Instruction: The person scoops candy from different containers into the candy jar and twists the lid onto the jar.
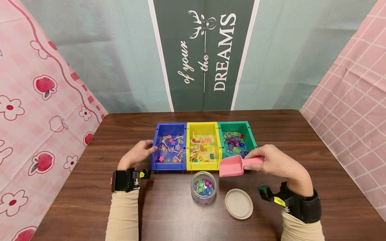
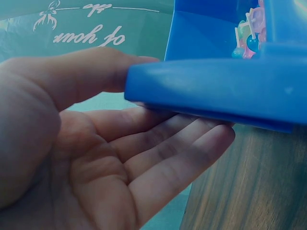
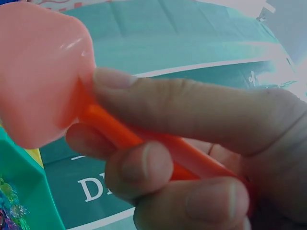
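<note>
My left hand (image 1: 137, 154) holds the left side of the blue bin (image 1: 169, 166), thumb at its rim and fingers beneath in the left wrist view. Star and lollipop charms (image 1: 172, 147) lie inside that bin. With my right hand (image 1: 278, 160) I grip a pink scoop (image 1: 231, 166) by its handle, thumb near the pan. The scoop hangs over the front of the green bin (image 1: 238, 126), its pan showing bare pink. Clear coloured gem pieces (image 1: 233, 142) fill part of the green bin. Below and left of the scoop stands an uncapped clear jar (image 1: 203, 197) with several colourful pieces at its bottom.
Between the blue and green bins sits a yellow bin (image 1: 203, 166) of lollipop charms. A round pale lid (image 1: 239, 204) lies on the brown wooden table (image 1: 169, 214), right of the jar. Fabric curtains (image 1: 120, 67) hang behind and along both sides.
</note>
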### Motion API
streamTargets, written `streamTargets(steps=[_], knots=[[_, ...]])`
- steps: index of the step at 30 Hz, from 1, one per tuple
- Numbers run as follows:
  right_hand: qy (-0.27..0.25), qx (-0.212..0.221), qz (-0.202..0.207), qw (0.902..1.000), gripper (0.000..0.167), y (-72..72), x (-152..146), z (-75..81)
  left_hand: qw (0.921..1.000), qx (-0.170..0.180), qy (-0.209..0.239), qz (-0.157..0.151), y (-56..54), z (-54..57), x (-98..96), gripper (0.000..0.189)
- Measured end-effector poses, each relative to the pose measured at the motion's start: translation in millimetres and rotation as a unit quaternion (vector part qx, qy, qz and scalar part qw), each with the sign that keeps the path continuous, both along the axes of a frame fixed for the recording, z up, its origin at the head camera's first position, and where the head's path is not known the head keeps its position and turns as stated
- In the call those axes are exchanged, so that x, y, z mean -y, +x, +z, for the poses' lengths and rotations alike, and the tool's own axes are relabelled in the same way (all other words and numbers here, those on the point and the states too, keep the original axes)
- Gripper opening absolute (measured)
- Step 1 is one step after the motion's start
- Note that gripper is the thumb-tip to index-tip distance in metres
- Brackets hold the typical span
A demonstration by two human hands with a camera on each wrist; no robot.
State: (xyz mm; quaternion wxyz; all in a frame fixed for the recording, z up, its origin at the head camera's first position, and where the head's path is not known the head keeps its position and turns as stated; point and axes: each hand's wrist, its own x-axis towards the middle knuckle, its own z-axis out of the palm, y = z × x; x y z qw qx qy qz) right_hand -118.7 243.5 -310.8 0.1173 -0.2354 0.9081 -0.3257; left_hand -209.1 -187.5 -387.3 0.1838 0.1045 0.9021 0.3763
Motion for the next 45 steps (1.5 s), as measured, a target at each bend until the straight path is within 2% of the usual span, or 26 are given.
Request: streamTargets(steps=[8,14,19,23,33,39,45], knots=[[0.043,0.008,-0.063,0.9971,0.021,-0.7,-3.4,0.9,0.9998,0.014,0.003,0.015,2.2,-0.1,0.0,0.044],[0.061,0.022,-0.133,0.9890,0.024,-2.2,-1.7,0.8,0.9997,0.014,0.001,0.021,2.8,1.4,1.7,0.044],[0.066,0.045,-0.171,0.9820,0.029,-4.2,-1.1,0.6,0.9997,0.013,0.000,0.018,2.5,2.4,1.7,0.045],[0.071,0.060,-0.190,0.9774,0.030,-6.8,-1.1,-0.7,0.9996,0.017,0.004,0.021,3.2,2.0,1.4,0.045],[0.080,0.061,-0.212,0.9720,0.032,-15.0,0.6,-10.6,0.9997,0.016,0.007,0.019,2.7,1.3,0.8,0.045],[0.098,0.072,-0.235,0.9645,0.033,-20.5,2.0,-16.2,0.9997,0.017,0.007,0.018,2.0,1.1,0.1,0.045],[0.117,0.058,-0.256,0.9579,0.036,-22.0,4.4,-20.8,0.9998,0.014,0.010,0.011,1.3,0.1,0.0,0.044]])
